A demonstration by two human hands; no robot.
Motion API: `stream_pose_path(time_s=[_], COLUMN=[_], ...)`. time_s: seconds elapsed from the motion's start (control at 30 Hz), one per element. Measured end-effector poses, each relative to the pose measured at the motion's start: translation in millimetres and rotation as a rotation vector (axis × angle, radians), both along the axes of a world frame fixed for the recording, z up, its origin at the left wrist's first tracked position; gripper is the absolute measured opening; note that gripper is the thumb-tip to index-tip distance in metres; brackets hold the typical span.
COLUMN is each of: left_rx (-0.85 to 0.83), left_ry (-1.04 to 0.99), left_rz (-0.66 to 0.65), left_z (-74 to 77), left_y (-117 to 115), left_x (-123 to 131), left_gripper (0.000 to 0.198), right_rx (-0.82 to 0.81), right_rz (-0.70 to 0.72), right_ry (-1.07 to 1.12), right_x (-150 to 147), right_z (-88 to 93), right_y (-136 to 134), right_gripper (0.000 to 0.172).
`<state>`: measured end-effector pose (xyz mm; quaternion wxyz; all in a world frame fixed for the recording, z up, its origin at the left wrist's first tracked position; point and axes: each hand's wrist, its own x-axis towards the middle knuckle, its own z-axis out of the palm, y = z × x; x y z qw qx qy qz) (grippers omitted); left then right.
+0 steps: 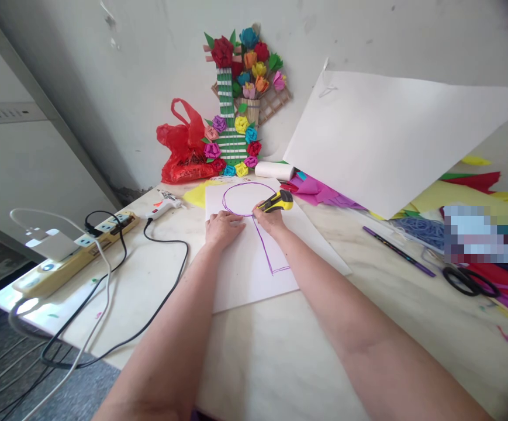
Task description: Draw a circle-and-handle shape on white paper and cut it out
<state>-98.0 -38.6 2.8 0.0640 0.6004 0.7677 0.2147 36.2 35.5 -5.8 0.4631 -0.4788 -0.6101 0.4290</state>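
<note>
On the middle of the worktop (245, 356) we have a white board (240, 286), marked with a purple outline (262, 244), a round shape above straight lines. Our left hand (225, 230) lies palm down on the board, fingers laid flat just below the round part. Our right hand (269, 221) pinches a yellow-and-black utility knife (276, 202) where the curve meets a straight line; our fingers hide its front end, so we cannot tell whether the blade touches the board. Our right hand and forearm also cover part of the outline, and the bottom of the view cuts off both our arms.

Toward the back edge, a large white sheet (394, 140) hides part of the coloured paper (315, 190). Near the right edge, a blurred patch (484, 234) conceals whatever lies there, beyond the scissors (478, 285).

The red bag (181, 152) at the back edge bears dark lettering, too crumpled for us to read. Small print on the appliance panel (10, 112), left of the worktop, is equally illegible.
</note>
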Motion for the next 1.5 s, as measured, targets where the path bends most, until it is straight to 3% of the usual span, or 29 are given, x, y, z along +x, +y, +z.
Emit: stream_pose_path(time_s=[1.5], left_rx=[0.001], left_ry=[0.016], left_rz=[-0.003], left_z=[-1.7], left_y=[1.6], left_x=[-1.5], left_gripper=[0.039], right_rx=[0.061], right_rz=[-0.056], right_ry=[-0.029], right_x=[-1.1], right_z=[-6.3], right_y=[2.1], right_gripper=[0.004])
